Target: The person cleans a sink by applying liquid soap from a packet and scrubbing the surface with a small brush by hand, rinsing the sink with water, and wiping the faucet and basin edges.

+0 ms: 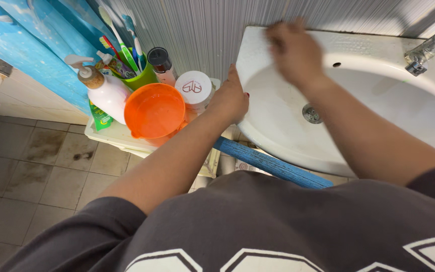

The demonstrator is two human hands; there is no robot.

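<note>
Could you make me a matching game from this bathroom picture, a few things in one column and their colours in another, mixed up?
Things:
1. scoop cup
2. toothbrush holder
3. sink
4. pole under the sink

Colours:
A. white
B. blue
C. orange
D. green

Right pairs: 1-C, 2-D, 3-A, 4-B.

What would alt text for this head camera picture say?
A person's right hand, blurred, is at the back rim of a white sink while the left hand rests on its left edge. Beside it stand an orange cup and toothbrushes.
</note>
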